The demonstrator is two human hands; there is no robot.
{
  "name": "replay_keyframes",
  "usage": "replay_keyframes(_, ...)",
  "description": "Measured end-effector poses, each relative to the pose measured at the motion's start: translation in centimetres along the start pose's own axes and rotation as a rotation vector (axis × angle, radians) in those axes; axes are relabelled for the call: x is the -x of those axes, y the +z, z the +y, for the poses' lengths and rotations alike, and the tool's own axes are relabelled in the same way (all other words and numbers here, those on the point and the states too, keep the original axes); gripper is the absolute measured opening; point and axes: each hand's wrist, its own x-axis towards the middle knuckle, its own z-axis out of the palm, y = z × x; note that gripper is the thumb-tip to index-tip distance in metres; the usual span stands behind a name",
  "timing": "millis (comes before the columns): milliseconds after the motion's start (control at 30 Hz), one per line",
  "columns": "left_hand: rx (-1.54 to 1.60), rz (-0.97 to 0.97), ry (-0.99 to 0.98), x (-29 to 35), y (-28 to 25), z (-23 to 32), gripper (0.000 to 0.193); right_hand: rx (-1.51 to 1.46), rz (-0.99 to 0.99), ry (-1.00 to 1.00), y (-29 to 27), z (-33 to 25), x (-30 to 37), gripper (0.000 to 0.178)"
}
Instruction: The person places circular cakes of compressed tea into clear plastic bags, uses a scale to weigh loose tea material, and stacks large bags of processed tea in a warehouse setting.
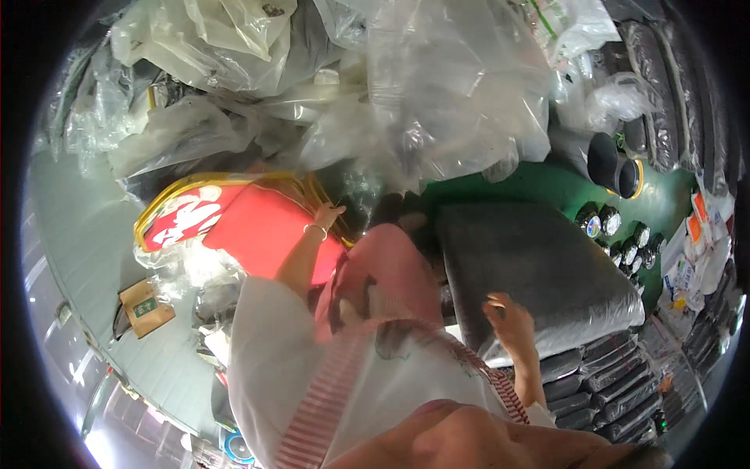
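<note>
At the left of my lap lies a stack of flat red pieces (262, 223) with white print and golden-yellow edging, partly on crumpled clear plastic. My left hand (326, 216), with a bracelet at the wrist, is at the right end of the stack. Its fingers are bent over the yellow edging and look closed on it. My right hand (508, 319) hangs over the near left part of a large dark package (539, 270) wrapped in clear plastic. Its fingers are loosely curled and apart, and nothing shows in them.
Large clear plastic bags (461, 86) heap up along the far side. Dark cylinders (605, 160) and several black rolls (609, 221) stand on green floor at the right. Dark wrapped packs (605, 375) are stacked near right. A brown cardboard piece (146, 307) lies at the left.
</note>
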Motion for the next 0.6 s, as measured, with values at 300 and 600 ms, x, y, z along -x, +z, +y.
replay_keyframes(300,0.218,0.155,-0.388,-11.2,14.0,5.0,0.150,-0.119,-0.354,0.000,12.7,1.7,-11.3,0.034)
replay_keyframes(600,-0.123,0.224,0.143,-14.6,15.0,1.7,0.060,-0.312,-0.160,-0.017,13.8,5.5,-13.3,0.028)
